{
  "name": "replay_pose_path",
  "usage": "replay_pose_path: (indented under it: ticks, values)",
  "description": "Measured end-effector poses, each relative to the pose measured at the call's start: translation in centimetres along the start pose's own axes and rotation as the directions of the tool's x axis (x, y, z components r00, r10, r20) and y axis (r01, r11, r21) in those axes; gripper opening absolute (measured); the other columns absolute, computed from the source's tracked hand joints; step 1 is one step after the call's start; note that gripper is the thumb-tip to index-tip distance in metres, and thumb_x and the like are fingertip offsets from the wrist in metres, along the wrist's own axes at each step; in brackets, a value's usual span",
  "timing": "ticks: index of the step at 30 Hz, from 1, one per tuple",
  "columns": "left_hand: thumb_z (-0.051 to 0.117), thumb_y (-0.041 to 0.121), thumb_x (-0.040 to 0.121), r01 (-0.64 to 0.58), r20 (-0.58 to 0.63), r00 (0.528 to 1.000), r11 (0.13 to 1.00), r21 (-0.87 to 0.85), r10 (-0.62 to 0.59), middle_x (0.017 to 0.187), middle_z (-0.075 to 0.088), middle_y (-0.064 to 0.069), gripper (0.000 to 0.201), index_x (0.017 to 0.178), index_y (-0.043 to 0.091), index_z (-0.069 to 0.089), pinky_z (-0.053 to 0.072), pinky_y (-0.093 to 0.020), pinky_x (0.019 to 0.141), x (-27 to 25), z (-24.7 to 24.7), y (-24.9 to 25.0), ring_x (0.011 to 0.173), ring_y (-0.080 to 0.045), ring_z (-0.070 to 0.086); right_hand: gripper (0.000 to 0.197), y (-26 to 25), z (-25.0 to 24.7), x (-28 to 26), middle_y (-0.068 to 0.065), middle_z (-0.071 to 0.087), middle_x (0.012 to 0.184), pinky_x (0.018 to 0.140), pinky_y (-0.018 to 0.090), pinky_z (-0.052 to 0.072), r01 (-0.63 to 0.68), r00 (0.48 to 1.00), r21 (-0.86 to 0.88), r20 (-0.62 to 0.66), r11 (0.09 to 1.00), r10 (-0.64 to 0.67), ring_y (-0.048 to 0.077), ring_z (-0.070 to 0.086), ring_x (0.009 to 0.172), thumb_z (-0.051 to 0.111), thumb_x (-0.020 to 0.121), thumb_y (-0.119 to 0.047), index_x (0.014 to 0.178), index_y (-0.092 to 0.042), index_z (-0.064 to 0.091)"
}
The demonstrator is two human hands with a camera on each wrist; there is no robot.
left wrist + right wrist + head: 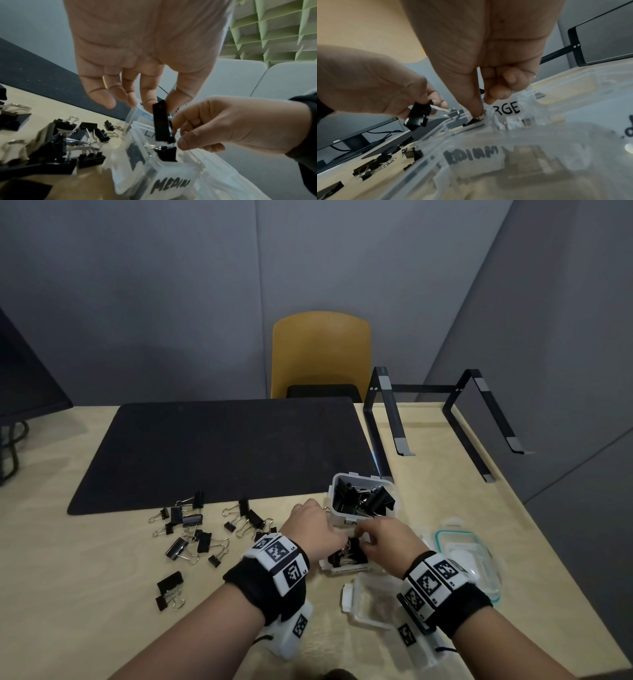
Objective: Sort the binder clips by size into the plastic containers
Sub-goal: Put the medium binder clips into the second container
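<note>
A black binder clip (162,121) hangs over the clear container labelled MEDIUM (171,185), pinched by my left hand (315,529) between thumb and forefinger. My right hand (383,539) reaches in from the right. Its thumb and forefinger pinch a black clip (471,123) lying at the rim of that container (342,571). Behind it, the container labelled LARGE (330,491) is filled with big black clips. Several loose clips of mixed size (191,529) lie on the wooden table to the left. In the right wrist view the left hand's clip (418,117) stays apart from my right fingertips.
An empty clear container (370,601) stands just in front of my right wrist, and lids (466,559) lie to the right. A black mat (222,453) covers the table's middle. A laptop stand (387,419), a yellow chair (322,354) and a monitor (27,378) ring the far side.
</note>
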State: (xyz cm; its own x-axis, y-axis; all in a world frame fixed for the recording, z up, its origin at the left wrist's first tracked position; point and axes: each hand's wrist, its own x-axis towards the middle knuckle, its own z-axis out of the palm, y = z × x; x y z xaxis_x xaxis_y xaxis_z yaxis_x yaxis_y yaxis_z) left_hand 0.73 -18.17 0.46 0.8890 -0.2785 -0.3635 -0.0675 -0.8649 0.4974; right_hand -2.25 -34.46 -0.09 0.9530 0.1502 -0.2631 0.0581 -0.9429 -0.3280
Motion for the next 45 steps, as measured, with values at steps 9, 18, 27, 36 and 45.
replay_pose_path:
  ticks: [9, 18, 27, 36, 45]
  values:
    - [0.06, 0.017, 0.084, -0.151, 0.001, 0.988, 0.986, 0.068, 0.152, 0.118, 0.044, 0.002, 0.015, 0.094, 0.021, 0.071, 0.039, -0.033, 0.1, -0.2, 2.1, -0.3, 0.114, -0.019, 0.037, 0.023, 0.1, 0.0, 0.0, 0.005, 0.064, 0.103, 0.07, 0.022, 0.035, 0.001, 1.0, -0.026, 0.013, 1.0, 0.0, 0.017, 0.053, 0.083, 0.053, 0.087, -0.015, 0.106, -0.02, 0.064]
    - [0.061, 0.019, 0.082, -0.215, -0.143, 0.964, 0.973, 0.086, 0.226, 0.122, 0.041, 0.006, 0.024, 0.105, 0.025, 0.057, 0.041, -0.026, 0.089, -0.9, 2.8, -1.3, 0.113, -0.016, 0.038, 0.026, -0.4, 0.0, -0.1, 0.004, 0.058, 0.11, 0.078, 0.029, 0.046, 0.01, 0.999, -0.07, 0.031, 0.998, -0.008, 0.022, 0.06, 0.098, 0.052, 0.089, -0.019, 0.112, -0.022, 0.062]
    - [0.052, 0.025, 0.092, -0.097, -0.331, 0.943, 0.985, -0.141, 0.045, 0.114, 0.05, 0.011, 0.019, 0.109, 0.025, 0.06, 0.036, -0.021, 0.093, -2.3, 1.0, -5.0, 0.111, -0.01, 0.043, 0.024, -5.1, -1.2, 1.0, -0.001, 0.054, 0.096, 0.081, 0.028, 0.044, 0.098, 0.995, 0.036, -0.009, 0.995, -0.098, 0.02, 0.058, 0.097, 0.053, 0.088, -0.021, 0.11, -0.017, 0.063]
    - [0.049, 0.007, 0.089, 0.088, -0.299, 0.947, 0.991, -0.102, -0.115, 0.117, 0.052, -0.001, 0.031, 0.114, 0.022, 0.062, 0.041, -0.024, 0.086, -1.5, -1.9, -11.2, 0.104, -0.017, 0.052, 0.028, -11.0, 1.2, 4.5, 0.007, 0.063, 0.112, 0.085, 0.03, 0.048, 0.113, 0.981, 0.007, 0.16, 0.994, -0.113, 0.027, 0.059, 0.105, 0.051, 0.085, -0.018, 0.11, -0.017, 0.064]
    - [0.051, 0.005, 0.087, 0.018, -0.163, 0.987, 0.998, 0.054, -0.009, 0.119, 0.047, 0.001, 0.041, 0.122, 0.025, 0.06, 0.038, -0.021, 0.077, 0.7, -2.5, -13.1, 0.105, -0.017, 0.052, 0.034, -14.1, 4.5, 6.9, 0.014, 0.055, 0.113, 0.08, 0.035, 0.048, 0.089, 0.965, -0.106, 0.256, 0.99, -0.059, 0.034, 0.059, 0.103, 0.053, 0.087, -0.012, 0.121, -0.01, 0.054]
